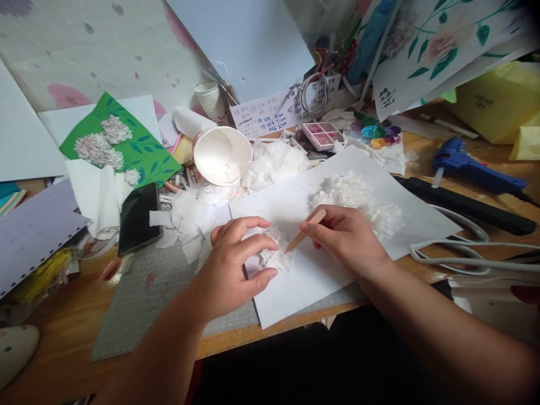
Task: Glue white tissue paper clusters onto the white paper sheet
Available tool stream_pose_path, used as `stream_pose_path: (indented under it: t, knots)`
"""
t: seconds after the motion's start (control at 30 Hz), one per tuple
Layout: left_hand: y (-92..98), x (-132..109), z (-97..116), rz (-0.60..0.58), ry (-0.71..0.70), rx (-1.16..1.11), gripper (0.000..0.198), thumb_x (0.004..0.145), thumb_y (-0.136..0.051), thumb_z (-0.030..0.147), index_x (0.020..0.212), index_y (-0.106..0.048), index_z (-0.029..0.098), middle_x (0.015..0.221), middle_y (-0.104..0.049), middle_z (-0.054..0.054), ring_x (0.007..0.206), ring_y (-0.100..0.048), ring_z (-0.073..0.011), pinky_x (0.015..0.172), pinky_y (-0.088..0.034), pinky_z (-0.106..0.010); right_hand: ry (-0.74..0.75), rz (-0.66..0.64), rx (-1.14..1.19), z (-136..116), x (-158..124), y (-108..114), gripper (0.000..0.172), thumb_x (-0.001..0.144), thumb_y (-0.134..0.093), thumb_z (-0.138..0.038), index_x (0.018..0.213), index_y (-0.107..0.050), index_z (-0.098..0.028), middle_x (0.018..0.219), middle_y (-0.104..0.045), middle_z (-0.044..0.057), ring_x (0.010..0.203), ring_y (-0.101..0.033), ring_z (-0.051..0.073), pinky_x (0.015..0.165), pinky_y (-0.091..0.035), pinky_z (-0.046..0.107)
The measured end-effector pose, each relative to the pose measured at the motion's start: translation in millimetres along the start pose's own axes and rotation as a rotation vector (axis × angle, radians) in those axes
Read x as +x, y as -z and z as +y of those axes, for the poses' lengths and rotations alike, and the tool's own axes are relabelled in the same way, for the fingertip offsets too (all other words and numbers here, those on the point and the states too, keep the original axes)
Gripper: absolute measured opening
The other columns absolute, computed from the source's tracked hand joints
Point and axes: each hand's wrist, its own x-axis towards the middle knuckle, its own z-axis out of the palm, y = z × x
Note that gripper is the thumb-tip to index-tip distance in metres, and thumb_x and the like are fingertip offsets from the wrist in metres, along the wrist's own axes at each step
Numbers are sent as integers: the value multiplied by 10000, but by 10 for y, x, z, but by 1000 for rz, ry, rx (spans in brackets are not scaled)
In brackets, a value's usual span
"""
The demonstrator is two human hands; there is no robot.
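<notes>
My right hand (337, 233) pinches a flat wooden stick (306, 230), its pointed end slanting down to a small ruffled white paper flower (276, 256). Around the left side of that flower curve the fingers of my left hand (240, 253), spread apart, with the tips at or touching its edge. The flower lies on a white sheet of paper (304, 292). Higher on the same sheet, partly behind my right hand, sits a larger cluster of ruffled white paper (350, 194).
Left of the sheet are a grey cutting mat (147, 304), a black phone (139, 216) and loose paper scraps (188, 211). A paper cup (223, 154) lies tipped behind. A blue glue gun (476, 169), a dark flat bar (472, 205) and white cables (451, 247) lie to the right.
</notes>
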Motion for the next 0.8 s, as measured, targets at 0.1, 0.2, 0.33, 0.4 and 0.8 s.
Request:
stream_pose_path:
  t: [0.1,0.2,0.33,0.4,0.8]
  knots:
    - [23,1,21,-9,-29,22,120,754,-621,217,852,-661,275,1271,-470,-26,1178,-414,-272,945,-251,-461,-20,26,-143,-35,-2,-7,243,741,-602,-321,563,-555,-163,483,-458,-46,459,-344,68,455,-256,229]
    - [39,-2,27,0,-61,56,120,744,-629,196,792,-690,288,1249,-494,-17,1174,-410,-279,927,-252,-460,-12,39,-118,-3,6,-1,239,739,-610,-322,570,-550,-163,490,-478,-41,462,-360,72,461,-269,230]
    - [70,-24,25,88,-77,36,121,775,-583,180,751,-681,247,1210,-506,-39,1139,-436,-258,928,-277,-447,37,111,133,63,29,-3,254,751,-622,-341,592,-518,-173,488,-493,-43,467,-405,80,476,-317,230]
    - [78,-49,42,100,-82,41,131,781,-578,187,810,-685,257,1225,-493,-45,1154,-423,-260,932,-283,-450,98,171,180,54,10,-8,256,761,-621,-331,590,-507,-179,500,-489,-44,483,-432,84,493,-349,230]
    - [-65,-332,153,131,-31,205,186,799,-562,196,922,-665,290,1247,-519,-56,1164,-432,-271,980,-193,-532,589,9,-837,148,-407,172,427,770,-431,-19,1121,-618,-175,1043,-615,115,958,-566,234,796,-506,381]
